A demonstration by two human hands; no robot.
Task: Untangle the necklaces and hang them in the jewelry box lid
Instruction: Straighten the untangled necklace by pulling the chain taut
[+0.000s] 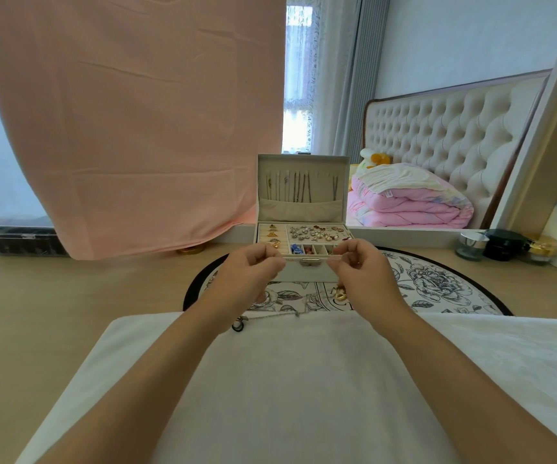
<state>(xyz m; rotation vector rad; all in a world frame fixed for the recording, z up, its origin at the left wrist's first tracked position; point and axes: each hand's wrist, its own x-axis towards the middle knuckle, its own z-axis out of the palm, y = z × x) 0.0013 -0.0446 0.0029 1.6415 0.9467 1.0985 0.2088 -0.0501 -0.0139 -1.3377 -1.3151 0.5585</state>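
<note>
1. My left hand (253, 267) and right hand (361, 267) are raised and level. The fingers are curled, and each thumb and forefinger pinches an end of a thin chain (334, 258) stretched between them. The chain reads faint, so I can't trace its full run.
2. Both hands are just in front of the box (307, 274), above the mat (438, 283).
3. Under the right hand, a gold piece (340, 294) lies on the mat.
4. A silver necklace (270, 317) lies along the far edge of the towel (304, 380). Its black ring pendant (238, 326) is beside my left forearm.
5. The lid (304, 159) stands upright. Hung necklaces (299, 189) line up inside it, their lower ends behind the pocket.
6. In the tray, rings (272, 236) are on the left and earrings (317, 232) on the right.
7. Farther out, a pink cloth (136, 128) hangs behind on the left and jars (471, 246) stand on the right of the table (69, 296).
</note>
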